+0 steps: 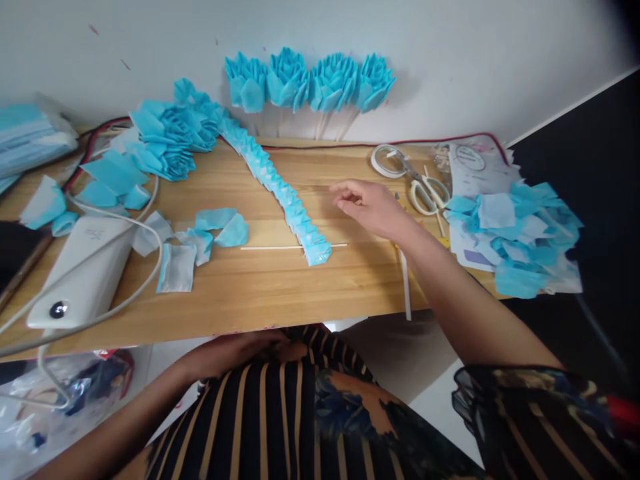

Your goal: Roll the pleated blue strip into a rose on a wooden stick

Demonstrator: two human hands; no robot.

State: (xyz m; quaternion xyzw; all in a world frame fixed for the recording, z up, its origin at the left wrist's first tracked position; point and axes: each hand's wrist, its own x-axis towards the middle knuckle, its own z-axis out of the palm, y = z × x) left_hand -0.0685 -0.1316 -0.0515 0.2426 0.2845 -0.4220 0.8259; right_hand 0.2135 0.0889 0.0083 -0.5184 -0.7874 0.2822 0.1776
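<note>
My right hand (369,205) hovers over the middle of the wooden table with loosely bent fingers, and nothing shows in it. To its left, a long strip of overlapping light-blue folded petals (273,179) runs diagonally down the table. The strip's near end lies across a thin white stick (265,248). Below the table's front edge, my left hand (270,345) rests at my lap; its fingers are in shadow and partly hidden. Several blue fabric roses (289,80) on stems stand against the wall.
More blue roses (167,133) and loose petals (117,177) lie left, beside a white power bank (83,267) with a cable. At right are scissors (429,193), a tape roll (389,161), a pile of blue petals (520,223) and a white strip (405,287) overhanging the edge.
</note>
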